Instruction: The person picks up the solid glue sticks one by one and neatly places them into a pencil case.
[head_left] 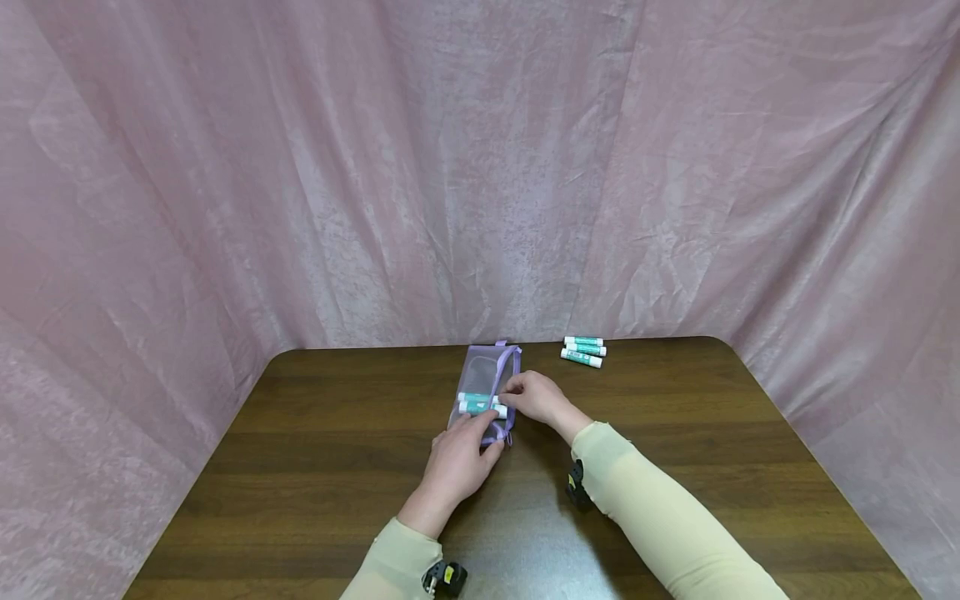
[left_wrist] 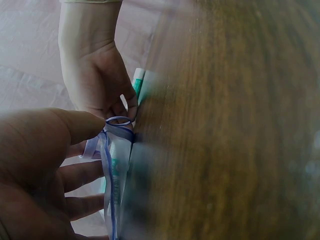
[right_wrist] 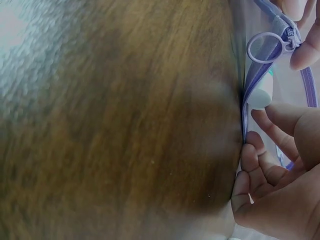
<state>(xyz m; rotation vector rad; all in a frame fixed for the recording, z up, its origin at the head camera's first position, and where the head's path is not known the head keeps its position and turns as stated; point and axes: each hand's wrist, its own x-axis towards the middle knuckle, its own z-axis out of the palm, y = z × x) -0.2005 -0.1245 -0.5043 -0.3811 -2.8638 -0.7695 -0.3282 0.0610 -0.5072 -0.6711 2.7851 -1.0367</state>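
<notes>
A see-through pouch with purple zipper edging (head_left: pixel 480 367) lies on the table, its zipper open along the right side. Two white-and-teal glue sticks (head_left: pixel 483 409) lie inside it, side by side. At the near end, my left hand (head_left: pixel 459 460) holds the pouch, thumb by the zipper edge and fingers over the mesh. My right hand (head_left: pixel 536 396) is at the opening, thumb and forefinger at the white end of a glue stick (right_wrist: pixel 261 97); its other fingers are curled by the zipper edge. The zipper's ring pull (right_wrist: pixel 265 47) hangs near the left fingertips.
Three more glue sticks (head_left: pixel 583 350) lie together near the table's back edge, right of the pouch. The brown wooden table (head_left: pixel 322 467) ends at a pink curtain (head_left: pixel 480 167) behind and at both sides.
</notes>
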